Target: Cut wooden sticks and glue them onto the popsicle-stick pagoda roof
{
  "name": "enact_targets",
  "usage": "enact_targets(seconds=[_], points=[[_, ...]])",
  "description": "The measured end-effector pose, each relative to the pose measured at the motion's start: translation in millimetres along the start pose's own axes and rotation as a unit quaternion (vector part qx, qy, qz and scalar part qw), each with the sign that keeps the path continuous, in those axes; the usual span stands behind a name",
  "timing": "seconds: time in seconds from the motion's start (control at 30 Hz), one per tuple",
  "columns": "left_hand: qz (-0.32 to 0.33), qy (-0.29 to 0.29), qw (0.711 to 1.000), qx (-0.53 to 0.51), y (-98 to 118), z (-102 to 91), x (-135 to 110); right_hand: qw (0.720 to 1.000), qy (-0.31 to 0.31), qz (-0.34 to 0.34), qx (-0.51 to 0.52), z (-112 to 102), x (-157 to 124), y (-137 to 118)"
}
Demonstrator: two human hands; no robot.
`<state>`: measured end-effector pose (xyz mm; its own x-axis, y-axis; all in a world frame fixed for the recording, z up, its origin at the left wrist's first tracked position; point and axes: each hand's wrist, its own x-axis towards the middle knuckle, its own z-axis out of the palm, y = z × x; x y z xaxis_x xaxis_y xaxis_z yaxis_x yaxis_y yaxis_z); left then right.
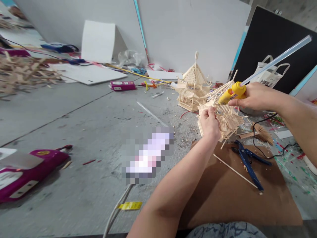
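Note:
My left hand (210, 123) is closed on a wooden stick roof section (229, 120), held up over the floor. My right hand (257, 96) grips a yellow glue gun (232, 92) with a long clear glue stick (277, 59) poking out of its back. The gun's nozzle points down-left onto the roof section, close to my left fingers. Just behind stands a finished stick pagoda model (193, 87).
A brown cardboard sheet (230, 195) lies under my arms, with blue pliers (247, 162) and a loose thin stick (235, 171) on it. A small stick fan (262, 132) lies to the right. Magenta boxes (27, 168), a stick pile (24, 72) and white boards surround the grey floor.

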<state>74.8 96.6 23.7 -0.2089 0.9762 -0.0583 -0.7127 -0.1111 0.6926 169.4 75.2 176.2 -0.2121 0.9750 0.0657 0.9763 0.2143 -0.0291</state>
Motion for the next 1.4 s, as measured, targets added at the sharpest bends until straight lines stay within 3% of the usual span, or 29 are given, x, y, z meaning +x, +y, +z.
enact_targets(seconds=[0.93, 1.1, 1.4], points=[[-0.006, -0.007, 1.0, 0.011, 3, 0.7, -2, 1.0, 0.0, 0.005, -0.015, -5, 0, -2], [-0.012, -0.007, 1.0, 0.005, 3, 1.2, -3, 0.999, 0.037, 0.025, -0.029, -11, -3, 6], [-0.006, -0.021, 1.0, 0.002, 1, 0.0, -2, 0.994, 0.094, 0.027, 0.041, -13, -3, 22]])
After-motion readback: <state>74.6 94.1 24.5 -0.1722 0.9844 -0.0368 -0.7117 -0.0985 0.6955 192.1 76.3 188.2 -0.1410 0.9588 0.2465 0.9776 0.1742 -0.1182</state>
